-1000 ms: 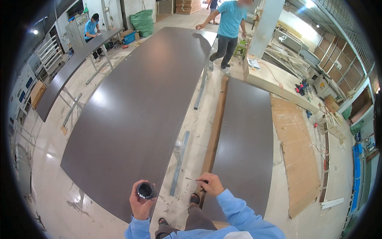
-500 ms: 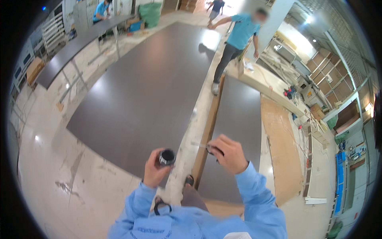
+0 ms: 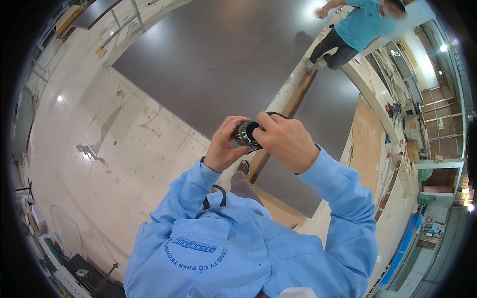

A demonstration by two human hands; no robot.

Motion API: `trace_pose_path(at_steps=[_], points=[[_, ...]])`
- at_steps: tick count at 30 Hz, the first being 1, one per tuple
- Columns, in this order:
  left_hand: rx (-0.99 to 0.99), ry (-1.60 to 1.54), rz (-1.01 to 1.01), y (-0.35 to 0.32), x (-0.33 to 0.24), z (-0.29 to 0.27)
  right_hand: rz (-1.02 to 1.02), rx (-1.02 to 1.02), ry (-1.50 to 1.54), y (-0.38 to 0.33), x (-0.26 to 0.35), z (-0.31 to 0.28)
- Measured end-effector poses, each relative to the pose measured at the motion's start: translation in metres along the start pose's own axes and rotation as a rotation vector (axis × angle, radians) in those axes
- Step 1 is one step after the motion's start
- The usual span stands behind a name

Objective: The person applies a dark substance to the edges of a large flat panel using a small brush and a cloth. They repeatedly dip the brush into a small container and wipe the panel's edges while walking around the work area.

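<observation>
My left hand (image 3: 222, 148) is wrapped round a small dark can (image 3: 244, 135), its round black mouth tilted toward my right hand. Close against that mouth is my right hand (image 3: 289, 142), fingers closed and bent over the rim. A dark piece (image 3: 279, 115) shows just above the right knuckles; it seems part of the thin dark-handled tool held there, whose shaft is hidden. Both hands are in front of my chest, above the gap between a large dark brown panel (image 3: 213, 54) and a narrower dark panel (image 3: 318, 134).
A long wooden strip (image 3: 298, 95) runs along the narrower panel, with a brown board (image 3: 367, 134) to its right. A person in a teal shirt (image 3: 361, 30) is at the far right. Metal trestle legs (image 3: 121, 30) stand far left; cables (image 3: 64, 213) lie at left.
My hands have come together, bringing the right hand with its thin tool to the can's mouth. My view has tipped downward. The person in teal has shifted toward the right of the picture.
</observation>
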State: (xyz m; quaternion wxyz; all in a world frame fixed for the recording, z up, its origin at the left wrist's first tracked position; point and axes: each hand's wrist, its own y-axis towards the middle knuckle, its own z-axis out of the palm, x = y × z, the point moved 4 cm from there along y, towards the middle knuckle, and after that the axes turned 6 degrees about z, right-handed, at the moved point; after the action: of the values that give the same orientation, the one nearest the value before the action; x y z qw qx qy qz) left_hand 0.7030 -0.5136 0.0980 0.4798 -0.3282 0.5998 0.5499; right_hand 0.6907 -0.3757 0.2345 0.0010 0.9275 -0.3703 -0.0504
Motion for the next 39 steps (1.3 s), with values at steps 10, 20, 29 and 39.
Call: trace_pose_path(at_steps=[10, 20, 29, 39], points=[[-0.041, 0.036, -0.094, -0.008, -0.004, -0.012, 0.052, -0.079, 0.154, -0.008, -0.023, -0.025], [-0.142, -0.047, -0.074, 0.002, -0.006, -0.062, 0.009, -0.143, 0.292, 0.038, -0.018, -0.018], [-0.088, -0.013, -0.034, 0.014, -0.007, -0.198, 0.184, -0.221, 0.355, 0.149, 0.064, -0.003], [0.02, -0.145, 0.014, 0.024, -0.013, -0.318, 0.141, -0.104, 0.169, 0.274, 0.155, -0.001]])
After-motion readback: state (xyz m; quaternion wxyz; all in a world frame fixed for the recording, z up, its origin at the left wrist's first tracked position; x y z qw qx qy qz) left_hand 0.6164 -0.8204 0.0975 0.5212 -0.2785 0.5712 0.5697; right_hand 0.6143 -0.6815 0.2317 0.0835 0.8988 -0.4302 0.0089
